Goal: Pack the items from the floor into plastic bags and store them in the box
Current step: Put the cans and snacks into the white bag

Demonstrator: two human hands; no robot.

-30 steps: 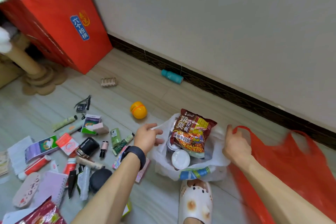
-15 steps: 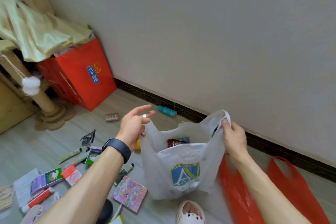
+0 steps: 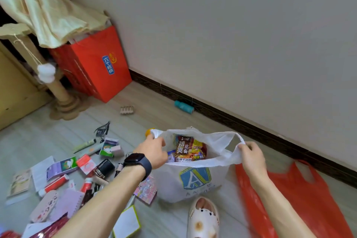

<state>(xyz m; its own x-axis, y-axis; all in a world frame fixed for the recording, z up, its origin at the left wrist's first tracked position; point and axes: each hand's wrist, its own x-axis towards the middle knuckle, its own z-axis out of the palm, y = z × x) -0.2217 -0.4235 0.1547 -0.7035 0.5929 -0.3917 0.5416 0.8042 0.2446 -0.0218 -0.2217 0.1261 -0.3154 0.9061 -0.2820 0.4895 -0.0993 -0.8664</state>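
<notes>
Red box [image 3: 100, 63] stands at 10 o'clock against the wall, w/ a pale cloth [image 3: 48, 11] draped over its top. Red plastic bag [image 3: 289, 195] lies flat on the floor at 4 o'clock, just beside the white plastic bag [image 3: 193, 185]. The white one sits at approx 6 o'clock, base on the floor, mouth pulled wide and facing up.

L hand [image 3: 154, 150] is at the bag's 9 o'clock rim, fingers curled round the left handle, bunched plastic sticking out above the knuckles. Dark watch [image 3: 138, 161] on that wrist. R hand [image 3: 251, 156] is at the 3 o'clock rim, thumb and fingers pinching the right handle loop, which is stretched taut.

Inside the bag a noodle packet [image 3: 190, 149] stands upright; smaller things beside it are too hidden to name. Loose items [image 3: 63, 176] (boxes, tubes, cards) litter the floor at 8 o'clock, near the L forearm. White slipper [image 3: 202, 218] at 6 o'clock, just below the bag. Teal bottle [image 3: 183, 106] at 12 o'clock by the skirting.
</notes>
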